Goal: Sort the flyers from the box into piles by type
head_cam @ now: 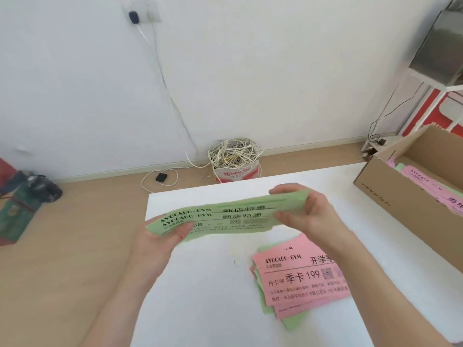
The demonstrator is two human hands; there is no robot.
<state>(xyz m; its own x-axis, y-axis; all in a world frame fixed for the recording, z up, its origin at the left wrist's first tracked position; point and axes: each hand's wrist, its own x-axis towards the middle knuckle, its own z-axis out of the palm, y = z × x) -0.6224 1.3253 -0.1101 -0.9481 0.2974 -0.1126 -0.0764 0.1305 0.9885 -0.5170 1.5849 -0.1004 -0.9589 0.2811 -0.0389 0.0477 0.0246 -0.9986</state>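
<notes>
The white painted wall (75,83) fills the far half of the view. A pale wood-look floor (62,271) lies left of and beyond the counter. The white flat counter (205,296) occupies the near centre and right; its near edge and right side are cut off by the frame.

The brown cardboard box (400,211) stands open on the far right of the counter, with its right portion out of frame. Pink and green flyers inside the box (421,179) are only partly visible, and their print is hard to read.

A mixed pile of pink and green paper flyers (300,281) lies on the counter at near right. A pink sheet is on top, and the right forearm hides the pile's right edge.

The thin stack of green paper flyers (225,216) is held above the counter centre. The sheets are slightly fanned; how many there are cannot be told.
- Left hand (160,236): grips the left end, thumb on top, fingers hidden beneath.
- Right hand (308,211): pinches the right end, fingers curled over the far edge.

A coil of pale cable in a red-and-white carton (234,155) sits on the floor against the wall. Blurred dark green and black objects (30,194) at far left cannot be identified. A white wall socket (142,12) is high on the wall.
</notes>
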